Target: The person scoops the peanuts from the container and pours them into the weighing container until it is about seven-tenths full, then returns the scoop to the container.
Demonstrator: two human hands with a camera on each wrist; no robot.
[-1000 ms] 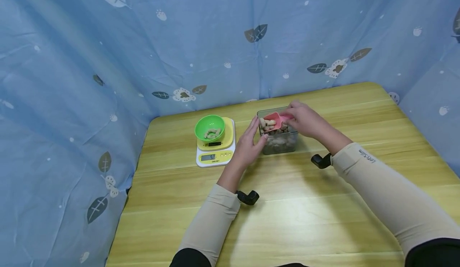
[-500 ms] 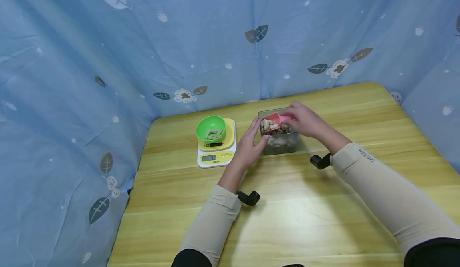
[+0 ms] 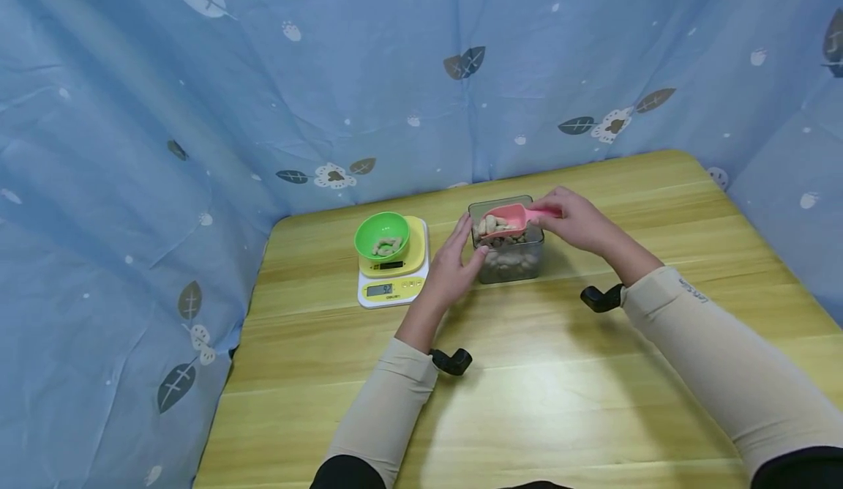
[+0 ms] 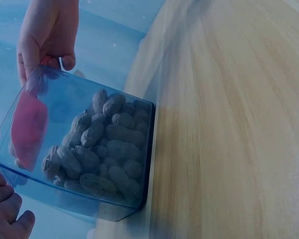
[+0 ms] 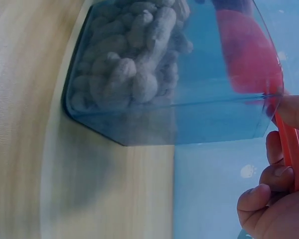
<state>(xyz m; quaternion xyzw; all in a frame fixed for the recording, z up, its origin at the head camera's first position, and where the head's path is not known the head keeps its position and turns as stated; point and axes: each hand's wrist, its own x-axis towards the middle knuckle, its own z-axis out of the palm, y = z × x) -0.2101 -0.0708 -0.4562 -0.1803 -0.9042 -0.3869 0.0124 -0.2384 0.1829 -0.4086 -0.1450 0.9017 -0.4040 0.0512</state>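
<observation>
My right hand (image 3: pixel 578 219) grips the handle of a pink scoop (image 3: pixel 516 215), its fingers curled round it in the right wrist view. Peanuts (image 3: pixel 491 225) in their shells lie in the scoop bowl, which sits at the top of a clear grey plastic box (image 3: pixel 510 273). More unshelled peanuts (image 4: pixel 109 149) fill the lower part of the box, seen through its wall in the left wrist view. My left hand (image 3: pixel 451 263) rests against the box's left side, fingers extended and thumb near the front corner.
Left of the box stands a yellow and white kitchen scale (image 3: pixel 394 291) with a lit display. A green bowl (image 3: pixel 382 223) holding a few peanuts sits on it. The wooden table (image 3: pixel 514 401) backs onto a blue patterned curtain (image 3: pixel 408 72).
My right hand has shifted to the right, drawing the scoop with its peanuts toward the box's right rim, and more of the handle shows. The left hand stays against the box.
</observation>
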